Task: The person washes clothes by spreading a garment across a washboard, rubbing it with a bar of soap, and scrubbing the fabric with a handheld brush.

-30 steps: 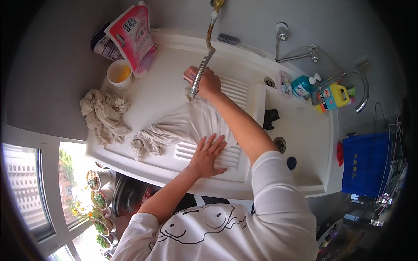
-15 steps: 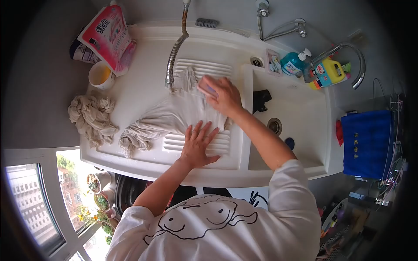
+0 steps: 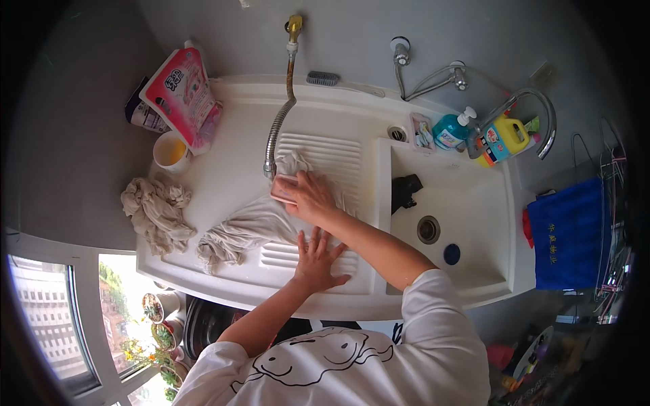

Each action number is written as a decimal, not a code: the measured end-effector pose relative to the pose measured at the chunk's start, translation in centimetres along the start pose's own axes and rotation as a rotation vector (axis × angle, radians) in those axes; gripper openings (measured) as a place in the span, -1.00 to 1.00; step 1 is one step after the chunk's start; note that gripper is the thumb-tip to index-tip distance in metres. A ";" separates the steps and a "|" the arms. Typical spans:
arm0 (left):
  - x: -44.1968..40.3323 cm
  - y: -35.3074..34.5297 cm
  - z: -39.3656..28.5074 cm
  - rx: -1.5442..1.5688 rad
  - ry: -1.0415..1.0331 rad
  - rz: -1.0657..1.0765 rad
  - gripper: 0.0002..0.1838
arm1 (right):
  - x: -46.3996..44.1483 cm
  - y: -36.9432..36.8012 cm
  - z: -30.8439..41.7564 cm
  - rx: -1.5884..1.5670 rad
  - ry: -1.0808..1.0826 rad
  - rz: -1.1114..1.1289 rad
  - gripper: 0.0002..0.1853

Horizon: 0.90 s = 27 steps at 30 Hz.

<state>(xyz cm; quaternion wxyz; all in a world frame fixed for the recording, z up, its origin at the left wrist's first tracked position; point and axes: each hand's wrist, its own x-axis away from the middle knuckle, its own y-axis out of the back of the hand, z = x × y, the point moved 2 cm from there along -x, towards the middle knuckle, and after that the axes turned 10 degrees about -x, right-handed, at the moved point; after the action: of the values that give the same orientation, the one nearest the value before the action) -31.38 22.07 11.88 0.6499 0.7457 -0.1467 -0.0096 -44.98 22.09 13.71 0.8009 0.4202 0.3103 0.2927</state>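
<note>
A wet, light grey cloth (image 3: 254, 222) lies spread over the ridged washboard part (image 3: 328, 152) of the white sink counter. My right hand (image 3: 310, 197) is closed around a pink brush (image 3: 283, 189), which rests on the cloth just below the end of the metal hose (image 3: 274, 139). My left hand (image 3: 317, 262) lies with its fingers spread on the cloth's near edge and the ridges beside it. The brush's underside is hidden. A second crumpled cloth (image 3: 157, 215) sits at the counter's left end.
A pink detergent pouch (image 3: 183, 98) and a white cup (image 3: 172, 153) stand at the back left. The basin (image 3: 467, 210) on the right holds a black item (image 3: 405, 191). Behind it are a teal pump bottle (image 3: 449, 131), a yellow bottle (image 3: 504, 140) and a curved faucet (image 3: 552, 128).
My right hand has moved with the brush leftward across the cloth since half a second ago. My left hand stays on the cloth's near edge. The camera view has shifted.
</note>
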 end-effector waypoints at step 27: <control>-0.5 1.9 1.7 -0.018 -0.185 -0.164 -0.30 | 8.2 4.2 -5.8 0.104 -0.355 -0.273 -0.27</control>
<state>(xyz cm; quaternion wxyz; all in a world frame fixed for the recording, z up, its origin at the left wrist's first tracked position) -32.64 20.30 13.41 0.6374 0.7452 -0.1443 -0.1329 -44.90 32.94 12.65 0.8524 0.4599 0.2332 0.0870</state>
